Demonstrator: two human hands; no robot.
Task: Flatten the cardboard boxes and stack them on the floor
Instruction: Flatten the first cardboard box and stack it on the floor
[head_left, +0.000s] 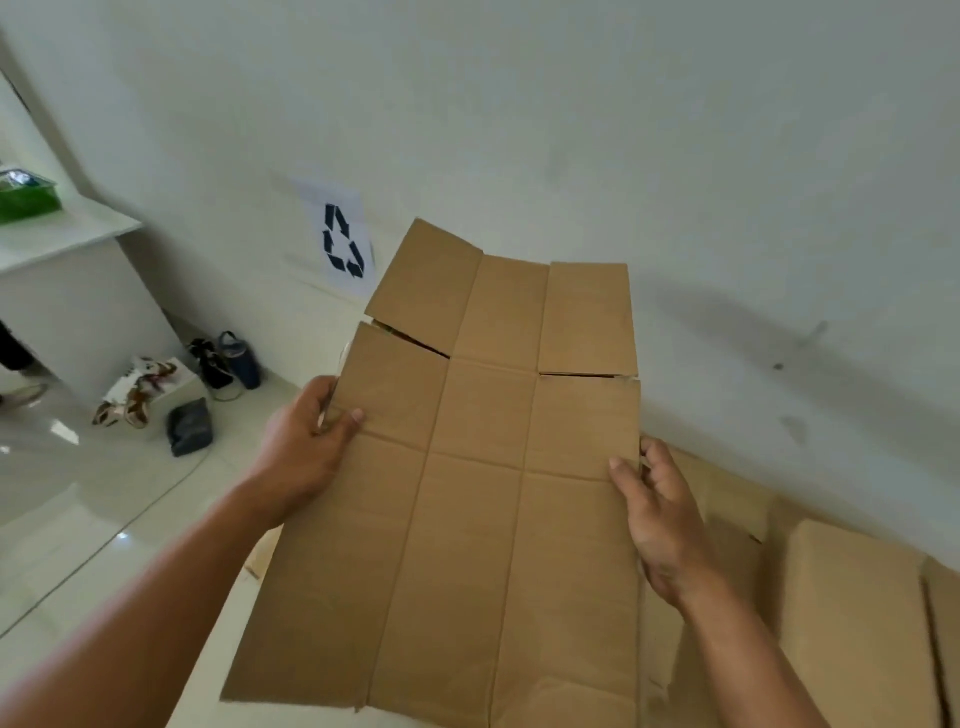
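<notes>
Both grips are closed on the same thing: our left hand holds the left edge of the flattened box, with the thumb lying on the upper face and the fingers hidden behind, and our right hand holds the right edge in the same way, thumb on top and fingers curled round the border. The box is opened out into one brown sheet with fold lines and loose flaps at the far end, and it hangs in the air between the hands, tilted away from us, above the floor and close to the wall. We judge that the sheet is light and quite stiff across its panels, but it will bend easily along the creases, and the flaps can swing, so two grips on opposite edges near the middle, as now, are a good place to hold it. The surface looks dry and not slippery. Under and to the right of it, other cardboard lies on the floor by the wall; we cannot tell if all of it is flat. A recycling sign is on the wall, and some bags stand near a white desk on the left.
</notes>
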